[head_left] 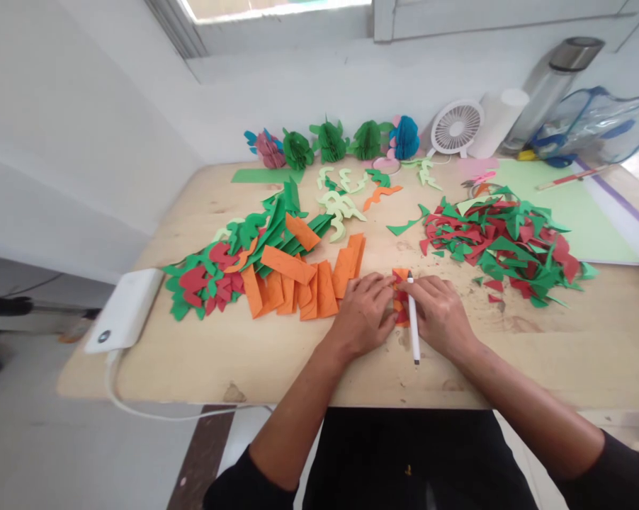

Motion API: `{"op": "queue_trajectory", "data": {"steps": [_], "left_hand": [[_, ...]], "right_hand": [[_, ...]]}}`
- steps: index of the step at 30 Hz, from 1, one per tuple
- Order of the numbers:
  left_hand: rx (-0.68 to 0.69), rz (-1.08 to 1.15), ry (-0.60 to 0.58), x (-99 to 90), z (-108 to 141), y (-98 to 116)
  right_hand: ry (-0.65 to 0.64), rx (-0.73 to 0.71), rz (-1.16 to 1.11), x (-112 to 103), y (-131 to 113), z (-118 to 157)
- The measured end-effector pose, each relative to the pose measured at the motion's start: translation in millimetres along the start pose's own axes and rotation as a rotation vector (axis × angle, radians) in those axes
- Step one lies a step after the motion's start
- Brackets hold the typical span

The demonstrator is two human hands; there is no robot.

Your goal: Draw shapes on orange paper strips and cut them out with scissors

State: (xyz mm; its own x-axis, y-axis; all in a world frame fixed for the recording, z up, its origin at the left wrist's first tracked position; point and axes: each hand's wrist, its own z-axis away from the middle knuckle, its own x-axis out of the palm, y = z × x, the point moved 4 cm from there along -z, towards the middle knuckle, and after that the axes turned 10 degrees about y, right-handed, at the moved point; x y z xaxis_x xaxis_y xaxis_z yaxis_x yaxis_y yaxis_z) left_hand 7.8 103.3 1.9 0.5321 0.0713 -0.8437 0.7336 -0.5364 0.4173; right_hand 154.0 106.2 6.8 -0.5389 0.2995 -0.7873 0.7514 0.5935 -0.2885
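Note:
Between my hands lies an orange paper strip (402, 272) with a red paper shape (402, 319) on top of it. My left hand (366, 312) is bent over the strip's left edge, thumb and fingertips pressing it against the table. From the right, my right hand (437, 313) is closed around a white pen (414, 333) with dark ends; its fingertips also touch the strip. The pen points away from me and partly covers the papers. Left of my left hand, folded orange paper pieces (326, 289) spread in an overlapping row.
Red and green paper scraps (503, 244) are heaped at right. Cut green and red shapes (200, 280) lie at left near a white power bank (125, 309) with a cable. Honeycomb paper figures (330, 140), a small fan (457, 127) and a bottle (556, 88) stand along the wall.

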Motion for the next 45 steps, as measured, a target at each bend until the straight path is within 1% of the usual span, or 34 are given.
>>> {"op": "queue_trajectory", "data": {"steps": [10,19,24,33,45], "left_hand": [[-0.007,-0.029,0.013,1.8,-0.7,0.7],[-0.006,-0.042,-0.028,0.2,-2.5,3.1],[-0.003,-0.058,-0.030,0.0,-3.8,4.0],[0.005,-0.074,0.029,4.9,-0.8,2.7],[0.022,-0.078,0.041,6.8,1.4,1.8]], "right_hand": [[0.017,0.001,-0.018,-0.1,-0.2,0.1],[0.003,0.007,-0.016,1.1,1.2,2.0],[0.015,0.010,-0.018,1.2,1.7,2.3],[0.011,0.033,-0.024,-0.9,-0.3,0.9],[0.001,0.030,-0.013,-0.7,-0.8,2.0]]}}
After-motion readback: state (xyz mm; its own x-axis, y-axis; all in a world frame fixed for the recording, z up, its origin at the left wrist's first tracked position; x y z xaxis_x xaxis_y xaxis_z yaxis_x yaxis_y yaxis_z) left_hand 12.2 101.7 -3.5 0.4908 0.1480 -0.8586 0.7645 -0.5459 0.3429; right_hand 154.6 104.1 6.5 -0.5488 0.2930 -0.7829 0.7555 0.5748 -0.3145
